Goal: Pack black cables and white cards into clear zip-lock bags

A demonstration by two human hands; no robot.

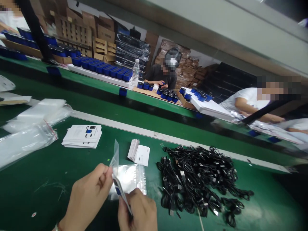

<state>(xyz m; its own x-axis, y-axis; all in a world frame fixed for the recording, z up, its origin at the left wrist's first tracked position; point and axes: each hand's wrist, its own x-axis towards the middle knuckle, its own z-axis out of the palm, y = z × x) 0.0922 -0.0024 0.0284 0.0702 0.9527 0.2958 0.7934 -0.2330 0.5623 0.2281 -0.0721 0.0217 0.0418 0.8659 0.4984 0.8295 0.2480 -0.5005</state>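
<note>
My left hand [88,195] pinches the upper edge of a clear zip bag [115,157], which stands upright above the fingers. My right hand [137,210] holds a narrow printed card [121,192] with a blue mark, its end close to the bag's mouth. Under both hands lies a second clear zip bag [127,181] on the green work mat [36,192]. Farther ahead are a stack of printed leaflets [81,136] and a small stack of white cards [139,154]. To the right of my hands is a heap of coiled black cables [199,179].
A pile of clear plastic bags [29,131] lies at the left. Beyond a raised rail [154,134] runs a green conveyor [120,99]. White trays of blue-capped containers [101,72] stand there, and co-workers [161,75] sit beyond it. Cartons are stacked behind.
</note>
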